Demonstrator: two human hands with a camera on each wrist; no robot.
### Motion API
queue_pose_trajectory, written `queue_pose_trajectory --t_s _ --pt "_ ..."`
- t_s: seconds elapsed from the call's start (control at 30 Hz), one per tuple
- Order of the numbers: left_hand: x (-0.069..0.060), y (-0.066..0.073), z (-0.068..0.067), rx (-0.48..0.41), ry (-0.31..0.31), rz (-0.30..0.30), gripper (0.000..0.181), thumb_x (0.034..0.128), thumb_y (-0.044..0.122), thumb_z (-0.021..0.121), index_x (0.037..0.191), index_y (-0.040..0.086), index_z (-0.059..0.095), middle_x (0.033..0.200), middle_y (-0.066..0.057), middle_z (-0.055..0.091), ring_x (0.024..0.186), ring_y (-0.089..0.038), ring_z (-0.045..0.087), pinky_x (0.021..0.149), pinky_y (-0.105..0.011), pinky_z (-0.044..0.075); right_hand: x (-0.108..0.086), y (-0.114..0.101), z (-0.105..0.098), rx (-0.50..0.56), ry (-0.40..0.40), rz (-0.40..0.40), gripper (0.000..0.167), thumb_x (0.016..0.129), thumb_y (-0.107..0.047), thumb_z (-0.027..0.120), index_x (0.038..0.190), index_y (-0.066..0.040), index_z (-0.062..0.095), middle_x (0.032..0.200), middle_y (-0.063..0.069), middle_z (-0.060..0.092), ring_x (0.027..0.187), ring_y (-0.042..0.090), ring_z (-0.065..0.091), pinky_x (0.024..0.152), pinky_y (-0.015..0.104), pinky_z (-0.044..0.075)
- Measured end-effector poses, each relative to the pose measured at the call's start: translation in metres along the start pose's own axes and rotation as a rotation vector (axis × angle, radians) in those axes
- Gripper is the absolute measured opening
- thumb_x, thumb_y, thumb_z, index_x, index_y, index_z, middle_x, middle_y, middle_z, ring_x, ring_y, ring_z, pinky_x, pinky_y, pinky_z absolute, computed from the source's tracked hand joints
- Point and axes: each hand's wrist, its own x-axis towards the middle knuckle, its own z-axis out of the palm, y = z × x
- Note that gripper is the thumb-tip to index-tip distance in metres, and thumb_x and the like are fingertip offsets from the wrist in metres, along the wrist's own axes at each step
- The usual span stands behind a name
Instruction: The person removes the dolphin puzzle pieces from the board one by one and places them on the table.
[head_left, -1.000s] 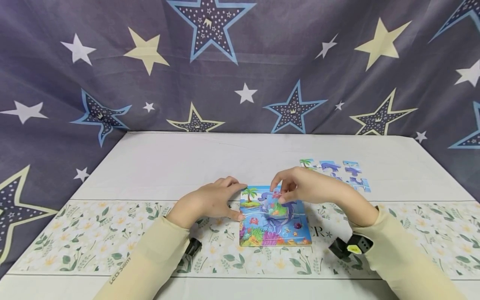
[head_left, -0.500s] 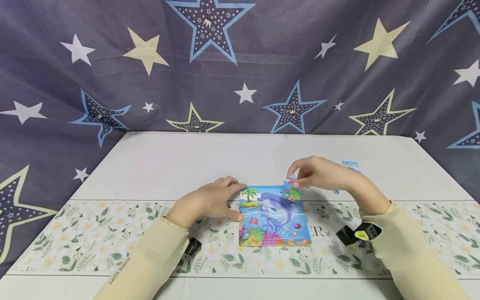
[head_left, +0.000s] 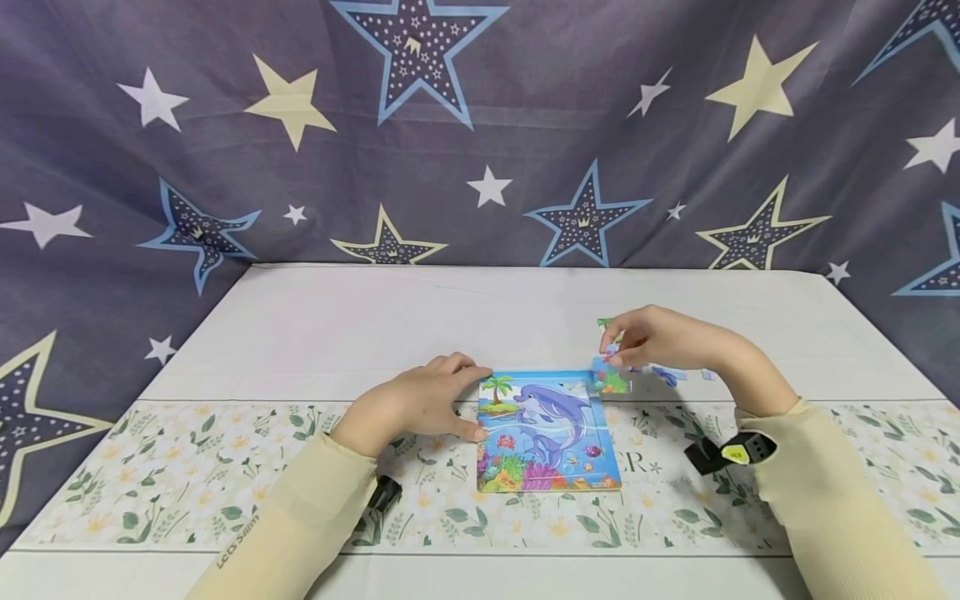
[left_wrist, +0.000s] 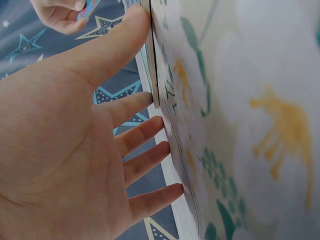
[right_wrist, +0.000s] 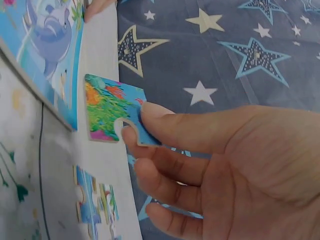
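Note:
A square dolphin puzzle board lies flat on the table, with a palm tree, dolphins and coral printed on it. My left hand rests at its left edge, thumb and index finger touching the border, fingers spread straight in the left wrist view. Between thumb and fingers my right hand pinches a puzzle piece with green coral and blue water. That piece is held up off the table, by the board's upper right corner in the head view. Other puzzle pieces lie behind the right hand, partly hidden by it.
The white table carries a floral strip across its front part. A dark curtain printed with stars hangs along the table's back edge. More loose pieces show low in the right wrist view.
My right hand has carried the pinched piece from above the board rightward and away, past the board's upper right corner. The left hand and board have stayed in place.

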Motion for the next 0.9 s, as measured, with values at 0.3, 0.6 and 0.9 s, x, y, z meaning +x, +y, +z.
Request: queue_pose_trajectory --t_s 0.3,0.6,0.9 --pt "0.0 0.0 0.0 0.007 -0.005 0.001 0.086 0.0858 0.052 0.072 0.157 0.025 0.031 0.155 -0.001 0.031 0.144 -0.024 0.028 0.114 -0.049 0.03 -0.001 0.014 -0.005 -0.005 -0.025 0.043 0.014 0.096 -0.006 0.065 0.107 0.001 0.065 0.077 0.007 0.065 0.069 0.025 0.054 0.062 0.035 0.046" --pt "0.0 0.0 0.0 0.004 -0.006 -0.005 0.086 0.0856 0.052 0.073 0.157 0.026 0.032 0.155 -0.001 0.031 0.144 -0.025 0.028 0.114 -0.05 0.03 0.0 0.018 -0.006 -0.056 -0.028 0.08 0.012 0.095 -0.006 0.066 0.105 0.0 0.066 0.075 0.007 0.065 0.068 0.022 0.053 0.063 0.036 0.046" --pt "0.0 0.0 -0.001 0.006 -0.005 -0.002 0.086 0.0854 0.052 0.073 0.157 0.026 0.032 0.155 -0.001 0.031 0.143 -0.025 0.029 0.113 -0.05 0.03 0.001 0.025 -0.004 -0.079 -0.052 0.093 0.015 0.095 -0.009 0.067 0.105 0.001 0.066 0.083 0.004 0.07 0.067 0.02 0.055 0.064 0.037 0.048"
